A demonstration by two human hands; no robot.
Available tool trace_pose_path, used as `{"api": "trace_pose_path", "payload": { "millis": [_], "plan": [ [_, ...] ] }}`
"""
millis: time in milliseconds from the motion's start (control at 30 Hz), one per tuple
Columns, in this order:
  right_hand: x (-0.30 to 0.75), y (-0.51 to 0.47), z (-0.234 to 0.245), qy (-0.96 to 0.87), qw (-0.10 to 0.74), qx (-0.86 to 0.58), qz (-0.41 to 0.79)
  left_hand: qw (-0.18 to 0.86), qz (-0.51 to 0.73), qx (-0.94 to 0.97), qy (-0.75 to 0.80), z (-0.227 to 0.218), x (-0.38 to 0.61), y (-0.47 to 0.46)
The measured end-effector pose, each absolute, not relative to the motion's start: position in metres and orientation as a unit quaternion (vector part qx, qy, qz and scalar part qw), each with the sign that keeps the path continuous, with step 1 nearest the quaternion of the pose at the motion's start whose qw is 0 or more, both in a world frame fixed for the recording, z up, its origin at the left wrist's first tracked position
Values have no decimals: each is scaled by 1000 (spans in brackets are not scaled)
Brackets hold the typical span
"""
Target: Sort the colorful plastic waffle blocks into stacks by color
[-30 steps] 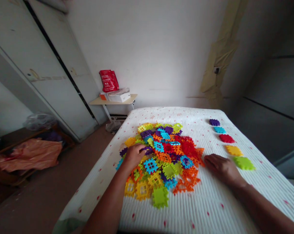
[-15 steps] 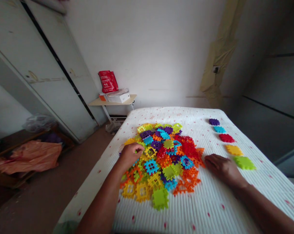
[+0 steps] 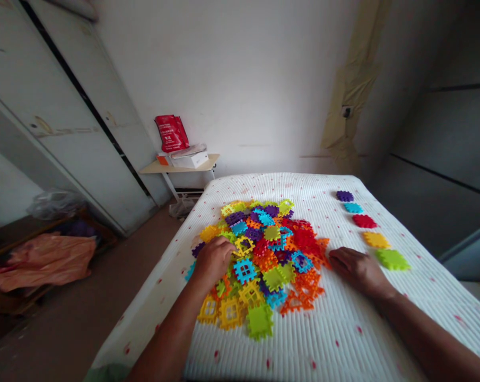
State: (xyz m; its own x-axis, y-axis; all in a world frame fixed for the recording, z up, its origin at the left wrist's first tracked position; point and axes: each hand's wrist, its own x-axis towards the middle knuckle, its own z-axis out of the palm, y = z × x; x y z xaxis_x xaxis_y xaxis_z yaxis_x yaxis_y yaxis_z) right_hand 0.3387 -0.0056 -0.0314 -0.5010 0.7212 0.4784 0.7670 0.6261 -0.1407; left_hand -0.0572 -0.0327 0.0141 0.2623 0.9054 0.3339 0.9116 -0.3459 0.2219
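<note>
A heap of plastic interlocking tiles (image 3: 272, 278) in many colours lies on the bed. My left hand (image 3: 215, 261) is over the heap's left side, fingers curled and pressed together. Its fingertips meet the left edge of a yellow window-shaped tile (image 3: 244, 246); whether they grip it or something under them is hidden. A blue window tile (image 3: 245, 270) lies just right of that hand. My right hand (image 3: 358, 269) rests on the sheet with bent, closed fingers, close to the orange tiles (image 3: 322, 253) at the heap's right edge. Anything inside its fingers is out of sight.
Right of the heap runs a row of single tiles: purple (image 3: 345, 196), blue (image 3: 353, 207), red (image 3: 364, 220), yellow (image 3: 376, 240) and green (image 3: 393, 259). Beyond the bed (image 3: 303, 350), a small table (image 3: 211, 159) carries a red bag (image 3: 171, 133) and a white box (image 3: 192, 159).
My left hand has lowered slightly, its fingertips now at the yellow window tile. My right hand stays beside the orange tiles. The whole view has shifted a little.
</note>
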Motion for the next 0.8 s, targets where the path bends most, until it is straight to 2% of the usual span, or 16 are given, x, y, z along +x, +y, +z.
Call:
{"api": "trace_pose_path", "payload": {
  "millis": [267, 600, 800],
  "plan": [
    [340, -5, -32, -866, 244, -434, -40, -2, -247, -753, -611, 22, -56, -28],
    [338, -7, -29, -866, 249, -433, -32, -28, -113, -778, -617, 25, -55, -35],
    [339, -6, -31, -861, 247, -445, -19, 13, -175, -757, -629, 27, -52, -34]
  ]
}}
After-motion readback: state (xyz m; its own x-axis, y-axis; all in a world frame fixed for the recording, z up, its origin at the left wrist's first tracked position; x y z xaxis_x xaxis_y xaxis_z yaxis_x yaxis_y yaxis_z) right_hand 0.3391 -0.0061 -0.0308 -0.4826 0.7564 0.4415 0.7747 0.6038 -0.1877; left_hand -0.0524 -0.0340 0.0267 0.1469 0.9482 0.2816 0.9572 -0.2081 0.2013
